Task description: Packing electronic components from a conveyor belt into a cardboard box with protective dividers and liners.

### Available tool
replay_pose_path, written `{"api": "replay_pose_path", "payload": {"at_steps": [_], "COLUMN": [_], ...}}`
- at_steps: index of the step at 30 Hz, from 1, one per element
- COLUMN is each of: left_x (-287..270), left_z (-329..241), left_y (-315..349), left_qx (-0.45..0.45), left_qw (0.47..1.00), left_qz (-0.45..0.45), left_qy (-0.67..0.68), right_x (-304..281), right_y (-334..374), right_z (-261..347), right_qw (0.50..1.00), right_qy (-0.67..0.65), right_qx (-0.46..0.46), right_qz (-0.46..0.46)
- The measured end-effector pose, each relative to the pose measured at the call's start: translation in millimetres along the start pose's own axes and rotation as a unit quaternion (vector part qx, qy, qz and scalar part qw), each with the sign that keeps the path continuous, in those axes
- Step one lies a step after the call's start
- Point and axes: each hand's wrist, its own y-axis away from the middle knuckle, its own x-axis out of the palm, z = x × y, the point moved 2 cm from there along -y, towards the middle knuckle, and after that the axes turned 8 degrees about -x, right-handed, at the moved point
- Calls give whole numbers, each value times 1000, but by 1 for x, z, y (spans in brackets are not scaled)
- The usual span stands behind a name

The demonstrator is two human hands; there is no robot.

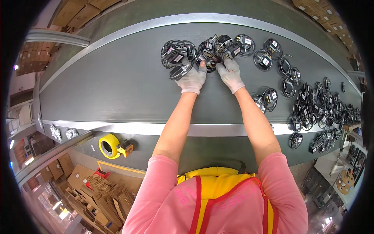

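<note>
Both of my hands wear pale, thin gloves and work over the dark conveyor belt [117, 82]. My left hand [192, 80] is closed around coiled black cables [180, 70], each with a small labelled black box; the coils hide most of its fingers. Its thumb points up toward the neighbouring bunch. In my right hand [231, 74] is a thick bunch of the same coiled cables [224, 45], gripped at its near end with the coils fanning away from me. The two bunches lie side by side.
Loose cable coils [263, 60] are scattered to the right, thickening into a heap [311, 109] at the belt's right end. A metal rail [140, 128] edges the near side. Below it sits a yellow tape roll [109, 146] with a dispenser. Flattened cardboard [113, 199] is stacked at lower left.
</note>
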Motion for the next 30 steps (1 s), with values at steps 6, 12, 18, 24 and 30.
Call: {"api": "replay_pose_path", "payload": {"at_steps": [6, 12, 18, 24, 30], "left_x": [0, -1, -29, -58, -108], "left_z": [-1, 27, 42, 65, 0], "left_y": [-3, -8, -30, -23, 94], "left_qx": [-4, 125, 230, 119, -118], "left_qw": [999, 989, 966, 946, 848], "left_qz": [28, -73, -55, -63, 258], "left_qy": [-21, 19, -101, 296, 447], "right_x": [3, -27, -20, -42, -141], "right_y": [-5, -24, -23, 17, 165], "right_z": [9, 17, 6, 83, 137], "right_qw": [998, 948, 949, 952, 891], "right_qy": [53, 199, 250, -254, -332], "right_qx": [-20, -104, -115, 167, 183], "right_qz": [-20, 224, 155, -28, -249]}}
